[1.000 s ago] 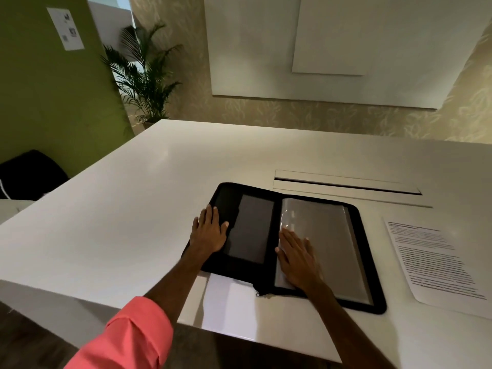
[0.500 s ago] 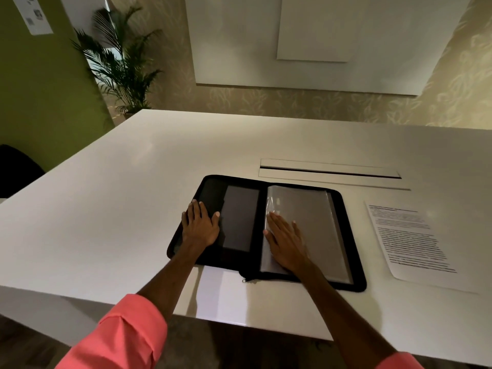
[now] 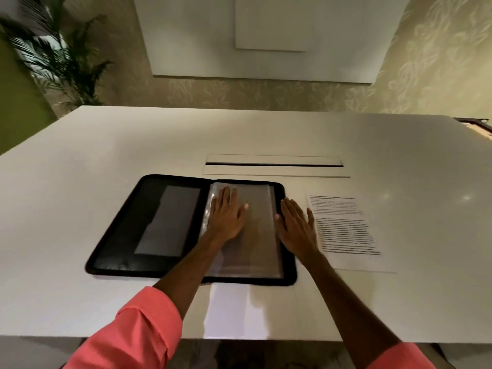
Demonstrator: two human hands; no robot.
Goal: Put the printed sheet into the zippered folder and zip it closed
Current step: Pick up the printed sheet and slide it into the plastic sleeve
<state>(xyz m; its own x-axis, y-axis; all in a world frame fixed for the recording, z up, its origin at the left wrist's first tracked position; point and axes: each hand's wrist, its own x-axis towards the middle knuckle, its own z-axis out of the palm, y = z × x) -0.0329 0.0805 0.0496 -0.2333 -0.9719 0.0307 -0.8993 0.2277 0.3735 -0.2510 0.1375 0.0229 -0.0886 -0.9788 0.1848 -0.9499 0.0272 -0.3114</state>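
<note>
A black zippered folder (image 3: 119, 235) lies unfolded flat on the white table (image 3: 80, 155). Its left half has a grey panel; its right half carries clear plastic sleeves (image 3: 261, 235). My left hand (image 3: 226, 217) rests flat on the sleeves, fingers spread, holding nothing. My right hand (image 3: 296, 225) lies flat over the folder's right edge, fingers apart, just left of the printed sheet (image 3: 346, 230). The sheet lies flat on the table to the right of the folder, its left margin partly under my right hand.
A long cable slot (image 3: 274, 163) is cut into the table just behind the folder. A potted palm (image 3: 58, 57) stands at the far left by a green wall. A white board (image 3: 266, 35) hangs on the patterned wall behind.
My left hand moved from the folder's left half onto the plastic sleeves. My right hand slid from the sleeves to the folder's right edge beside the sheet. The camera panned right.
</note>
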